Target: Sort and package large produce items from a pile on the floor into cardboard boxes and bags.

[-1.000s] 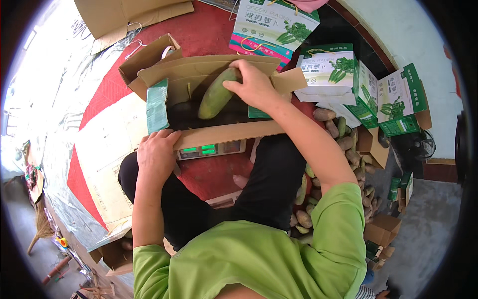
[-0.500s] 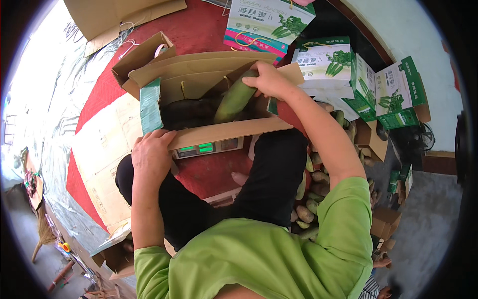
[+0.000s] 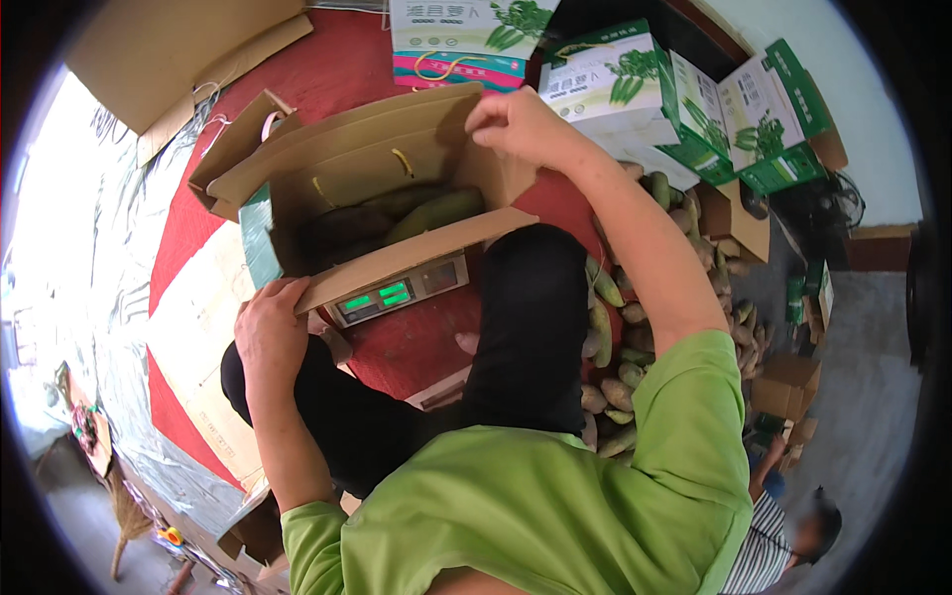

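An open cardboard box (image 3: 397, 260) sits on a digital scale (image 3: 402, 293) with lit green displays, in front of my knees. Inside lie several long green radishes (image 3: 436, 213), partly in shadow. My left hand (image 3: 271, 322) is closed on the left end of the box's near flap, fingers over its edge. Above the far right corner is my right hand (image 3: 521, 127), its fingers loosely bent and slightly apart. I see nothing in it; whether its fingertips touch the cardboard is unclear.
Loose radishes (image 3: 617, 395) are heaped to the right of my leg. Green-and-white printed cartons (image 3: 605, 89) stand at the far right. Flattened cardboard (image 3: 198, 342) lies on the left. Another person (image 3: 762, 540) is at the lower right.
My right hand has let go of a green radish, which now lies in the box. That hand is up by the far right corner. The view has shifted, while my left hand stays on the flap.
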A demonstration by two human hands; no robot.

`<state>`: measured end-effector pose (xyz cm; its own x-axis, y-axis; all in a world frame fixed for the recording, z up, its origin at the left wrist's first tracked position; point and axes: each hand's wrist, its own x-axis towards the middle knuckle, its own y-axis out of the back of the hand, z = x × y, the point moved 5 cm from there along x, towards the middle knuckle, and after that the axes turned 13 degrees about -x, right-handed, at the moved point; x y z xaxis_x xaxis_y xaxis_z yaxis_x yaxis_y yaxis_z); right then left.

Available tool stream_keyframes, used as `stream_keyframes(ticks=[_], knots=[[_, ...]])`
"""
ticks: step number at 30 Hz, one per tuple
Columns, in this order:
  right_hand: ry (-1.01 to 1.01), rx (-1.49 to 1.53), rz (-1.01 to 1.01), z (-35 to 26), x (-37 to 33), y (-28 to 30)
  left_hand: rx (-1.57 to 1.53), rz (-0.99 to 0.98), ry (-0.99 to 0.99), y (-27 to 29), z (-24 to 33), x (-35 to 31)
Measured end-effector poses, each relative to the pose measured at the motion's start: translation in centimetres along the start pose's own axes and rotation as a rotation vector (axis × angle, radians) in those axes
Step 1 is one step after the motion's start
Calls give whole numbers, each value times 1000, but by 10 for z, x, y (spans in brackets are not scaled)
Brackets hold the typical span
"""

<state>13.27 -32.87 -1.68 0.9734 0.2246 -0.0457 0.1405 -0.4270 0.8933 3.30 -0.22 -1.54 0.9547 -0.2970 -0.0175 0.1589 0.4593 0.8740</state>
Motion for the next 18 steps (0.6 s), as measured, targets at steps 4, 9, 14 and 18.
stream_keyframes(ticks=[4,9,14,18], knots=[[-103,464,468,20,-52,29,-1,-15,49,-3,4,4],[-361,605,778,90,-149,-31,-10,3,14,-7,-2,1],[-788,346,379,154,-288,-202,-130,-22,10,-10,-8,4],[-765,-17,-135,145,-394,-317,-256,-38,29,-13,-4,3]])
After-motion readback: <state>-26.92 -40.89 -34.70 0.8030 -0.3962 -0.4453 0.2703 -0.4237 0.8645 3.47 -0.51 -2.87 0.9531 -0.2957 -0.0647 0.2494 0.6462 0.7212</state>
